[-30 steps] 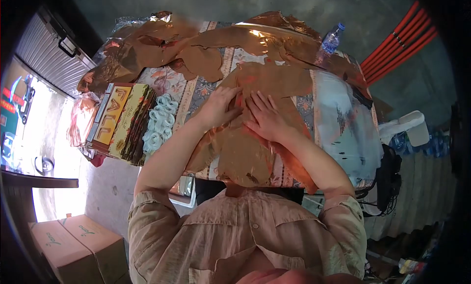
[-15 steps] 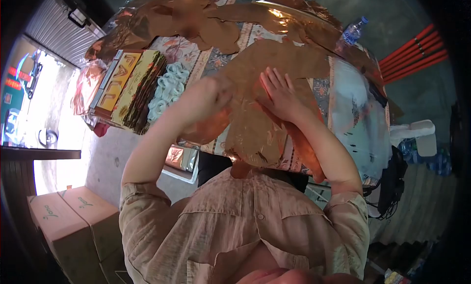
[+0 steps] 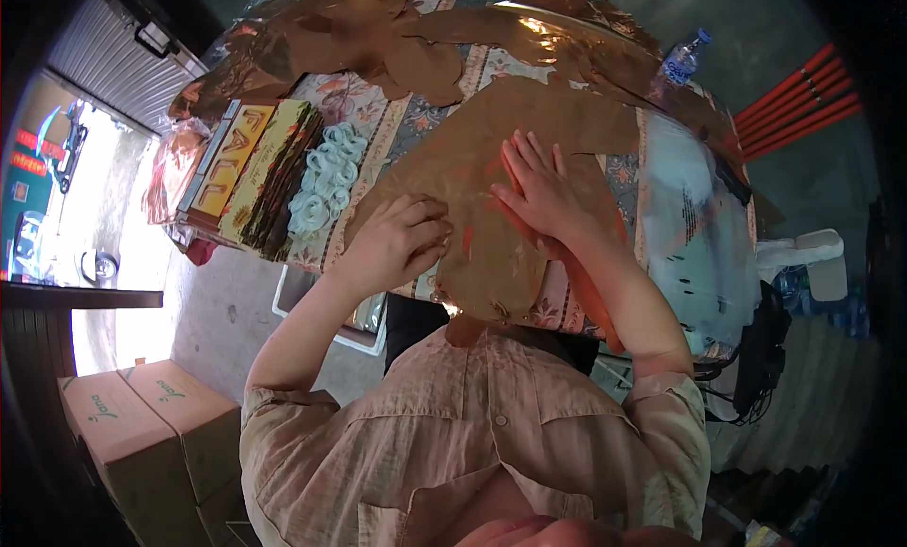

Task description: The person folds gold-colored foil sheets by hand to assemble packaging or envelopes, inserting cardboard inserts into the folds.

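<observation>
A large copper-coloured foil sheet [image 3: 529, 122] lies across a table with a patterned cloth [image 3: 402, 122]. My right hand [image 3: 540, 190] lies flat on the foil with fingers spread, pressing it down. My left hand [image 3: 397, 240] sits at the foil's near left edge, fingers curled onto it; whether it pinches the edge I cannot tell. A lobe of the foil [image 3: 491, 273] hangs over the table's near edge toward my chest.
More crumpled foil [image 3: 321, 37] covers the table's far side. At left lie a box marked FALL [image 3: 227, 160], stacked packets and pale rings [image 3: 326, 174]. A water bottle [image 3: 682, 60] stands far right, a clear plastic sheet [image 3: 694, 226] beside it. Cardboard boxes [image 3: 142, 424] stand on the floor.
My left hand left the middle of the foil, lifted, and came down at its near left edge. The right hand stayed flat on the foil.
</observation>
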`<action>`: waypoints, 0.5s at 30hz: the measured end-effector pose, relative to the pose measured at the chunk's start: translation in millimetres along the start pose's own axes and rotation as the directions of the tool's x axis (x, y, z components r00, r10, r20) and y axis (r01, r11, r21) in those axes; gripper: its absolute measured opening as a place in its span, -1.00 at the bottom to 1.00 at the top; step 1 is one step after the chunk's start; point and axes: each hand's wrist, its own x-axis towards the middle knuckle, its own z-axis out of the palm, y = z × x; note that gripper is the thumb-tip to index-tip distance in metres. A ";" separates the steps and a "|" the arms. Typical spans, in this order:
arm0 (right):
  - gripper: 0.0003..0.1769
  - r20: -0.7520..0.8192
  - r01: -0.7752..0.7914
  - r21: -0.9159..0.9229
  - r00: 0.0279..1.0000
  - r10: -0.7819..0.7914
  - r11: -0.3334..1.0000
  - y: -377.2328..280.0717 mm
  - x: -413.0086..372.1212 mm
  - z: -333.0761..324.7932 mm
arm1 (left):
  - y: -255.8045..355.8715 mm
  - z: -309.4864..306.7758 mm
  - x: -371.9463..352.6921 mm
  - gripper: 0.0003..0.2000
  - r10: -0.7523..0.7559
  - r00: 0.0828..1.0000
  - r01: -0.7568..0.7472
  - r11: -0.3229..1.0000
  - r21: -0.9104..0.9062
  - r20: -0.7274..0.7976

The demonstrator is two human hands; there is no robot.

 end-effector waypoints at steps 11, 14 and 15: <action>-0.18 0.006 0.019 -0.025 1.000 -0.019 1.000 3.0 3.2 -1.4 | 1.6 -3.8 2.6 -0.71 -0.035 0.999 0.035 0.999 -0.004 0.040; -0.19 0.010 0.029 -0.036 1.000 -0.028 0.999 1.8 4.8 -2.0 | 1.2 -5.5 2.7 -0.69 -0.011 0.999 0.011 1.000 -0.003 0.048; -0.19 0.007 0.023 -0.036 1.000 -0.023 0.999 2.0 5.5 -0.8 | 1.5 -5.7 2.7 -0.69 -0.019 0.998 0.019 1.000 -0.001 0.052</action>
